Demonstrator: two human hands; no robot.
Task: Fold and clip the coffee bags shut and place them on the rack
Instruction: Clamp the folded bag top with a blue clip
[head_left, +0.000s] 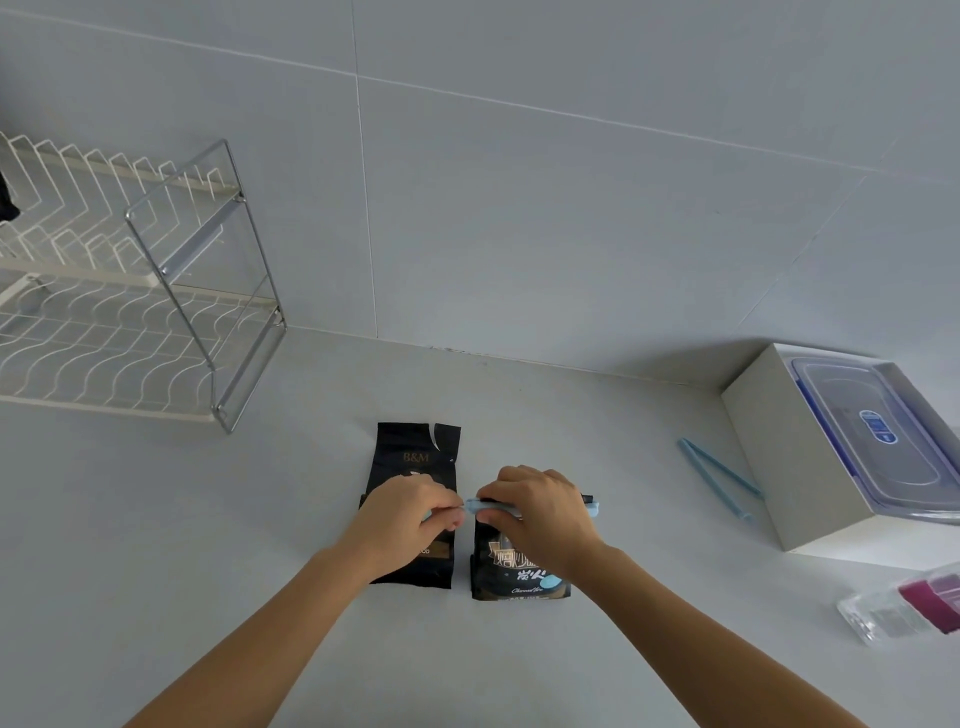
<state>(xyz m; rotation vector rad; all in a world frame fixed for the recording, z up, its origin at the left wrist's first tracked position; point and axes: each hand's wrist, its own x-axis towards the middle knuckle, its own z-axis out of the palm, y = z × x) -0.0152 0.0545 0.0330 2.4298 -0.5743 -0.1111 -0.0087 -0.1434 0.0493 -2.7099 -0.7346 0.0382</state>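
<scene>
Crosswise, both hands (467, 512) grip blue clip (493, 505) atop right bag (514, 569).

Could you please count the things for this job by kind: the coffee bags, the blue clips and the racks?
Coffee bags: 2 (left coffee bag, right coffee bag)
Blue clips: 2 (clip on the right bag, loose clip lying beside the white box)
Racks: 1 (rack)
Total: 5
</scene>
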